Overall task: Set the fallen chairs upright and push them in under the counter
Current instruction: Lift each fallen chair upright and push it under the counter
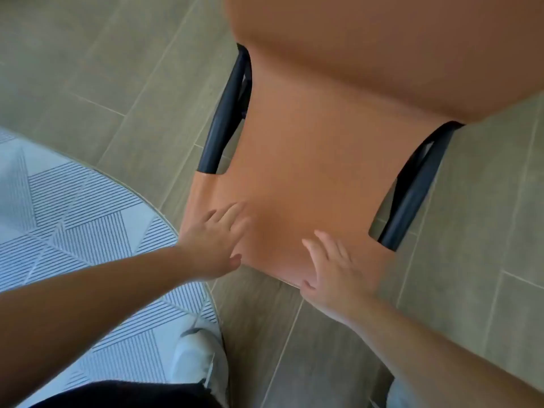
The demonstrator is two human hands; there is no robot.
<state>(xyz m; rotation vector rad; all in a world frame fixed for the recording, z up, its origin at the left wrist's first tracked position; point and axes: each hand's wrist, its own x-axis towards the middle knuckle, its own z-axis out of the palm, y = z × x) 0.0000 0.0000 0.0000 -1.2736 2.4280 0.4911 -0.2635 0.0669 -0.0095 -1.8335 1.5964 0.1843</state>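
An orange-brown leather chair (318, 148) with black tube arms fills the middle and top of the head view, seen from straight above. Its backrest is nearest to me and its seat stretches away toward the top edge. My left hand (219, 240) lies flat on the left part of the backrest's top, fingers straight. On the right part of the same edge my right hand (329, 266) rests, fingers spread and straight. The chair's legs and the counter are out of sight.
Grey wood-look floor tiles (103, 69) surround the chair. A round pale rug (73, 207) with striped geometric blocks lies at the left. My shoe (197, 357) stands at the rug's edge, just below the chair back.
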